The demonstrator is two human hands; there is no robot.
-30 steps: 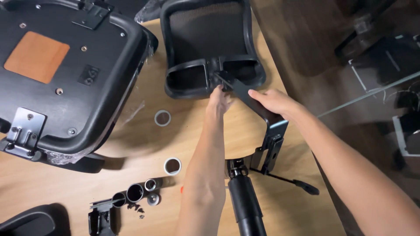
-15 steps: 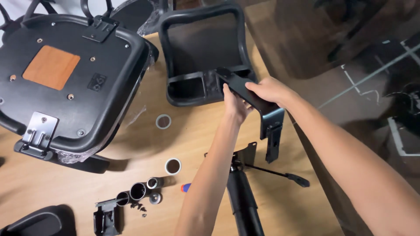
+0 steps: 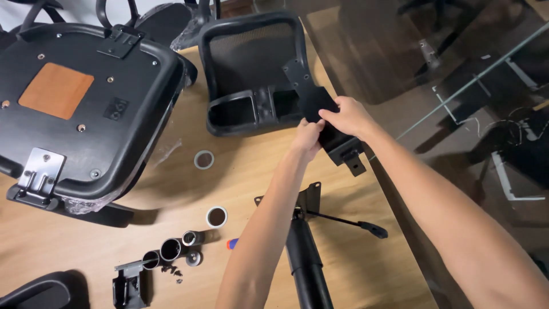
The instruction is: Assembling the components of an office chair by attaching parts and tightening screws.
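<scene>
Both hands grip a flat black bracket plate (image 3: 311, 97) over the far side of the wooden table (image 3: 240, 177). Left hand (image 3: 309, 139) is closed on its lower part from underneath, right hand (image 3: 347, 116) closed on it from the right w/ thumb on top. Plate is tilted, upper end w/ screw holes lying over the mesh chair backrest (image 3: 246, 51), lower end w/ a metal fitting sticking out just past the right wrist. Backrest lies flat on table, near edge towards the hands. Left of it, upturned chair seat (image 3: 86, 103), underside up w/ a brown patch & a silver bracket. Betw the arms, tilt mechanism w/ lever (image 3: 337, 217) & black gas cylinder (image 3: 306, 263). Plastic rings, small tubes (image 3: 171, 249) on table nr bottom left
</scene>
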